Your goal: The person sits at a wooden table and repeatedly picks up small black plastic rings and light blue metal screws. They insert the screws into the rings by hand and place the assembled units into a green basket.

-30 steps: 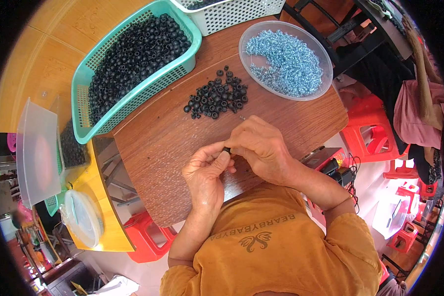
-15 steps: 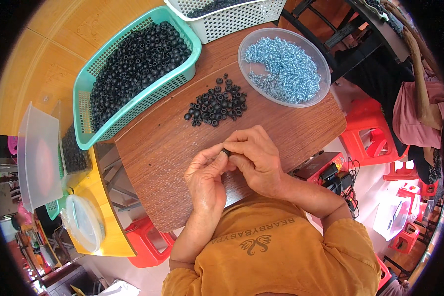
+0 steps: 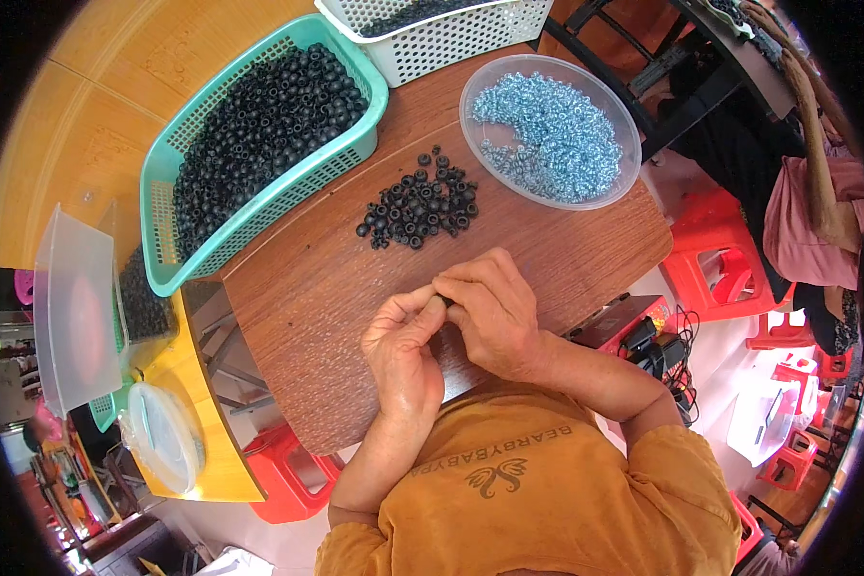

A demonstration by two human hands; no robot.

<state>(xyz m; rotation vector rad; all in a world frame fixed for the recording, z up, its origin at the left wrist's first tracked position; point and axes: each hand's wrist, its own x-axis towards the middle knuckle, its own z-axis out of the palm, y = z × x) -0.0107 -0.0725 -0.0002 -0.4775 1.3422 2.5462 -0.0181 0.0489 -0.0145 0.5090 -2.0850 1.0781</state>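
Note:
Above the near side of the brown table (image 3: pixel 288 336), my left hand (image 3: pixel 401 350) and my right hand (image 3: pixel 494 312) meet fingertip to fingertip. Pinched between them is a small black round part (image 3: pixel 444 300), mostly covered by the fingers. My left thumb and forefinger hold it from one side; my right fingers close over the other. Just beyond my hands lies a loose pile of small black hollow round parts (image 3: pixel 418 209). A clear round tub (image 3: pixel 634 144) at the far right of the table holds many small shiny light-blue pieces (image 3: pixel 557 130).
A teal basket (image 3: pixel 298 200) full of black round parts stands far left, beside a white perforated basket (image 3: pixel 456 53). Plastic tubs (image 3: pixel 168 437) sit on a yellow surface at left. Red stools (image 3: pixel 715 254) stand right, near another person's arm (image 3: pixel 818 158).
My right fingers have shifted slightly over the small black part, covering more of it. Both hands stay together in nearly the same place.

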